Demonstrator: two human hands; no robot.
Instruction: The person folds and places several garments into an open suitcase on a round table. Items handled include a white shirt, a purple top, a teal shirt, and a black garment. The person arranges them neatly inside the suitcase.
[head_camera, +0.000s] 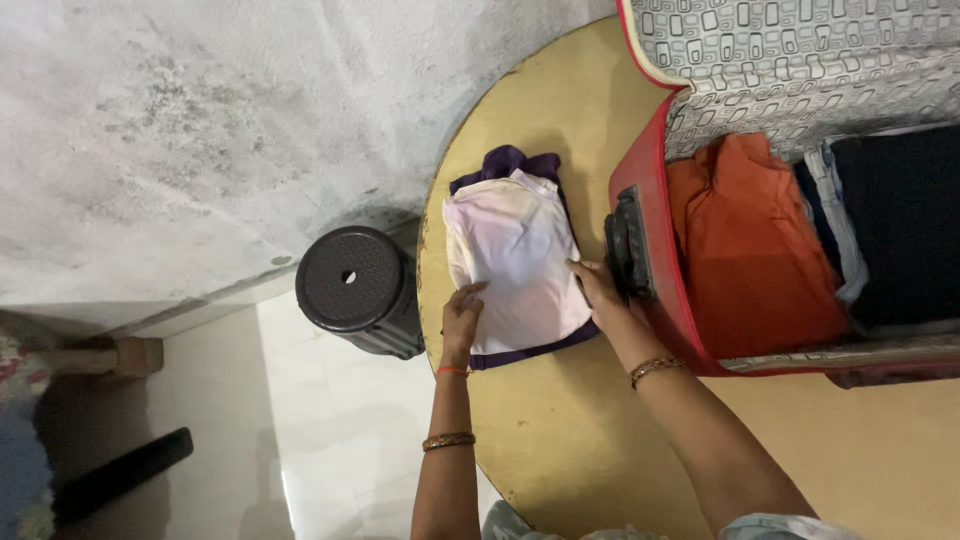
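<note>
Both hands flat and open on the folded white garment (515, 265), which tops a purple one (508, 160) on the bench (560, 440) just left of the red suitcase (665, 290): left hand (463, 312) at its near-left corner, right hand (600, 292) at its suitcase-side edge, so I'd slide fingers under both layers and lift level.

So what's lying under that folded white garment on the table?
A dark purple garment shows past the edges of the white garment, at the top and along the bottom. Its middle is covered, so whether anything else lies between them cannot be seen.
</note>
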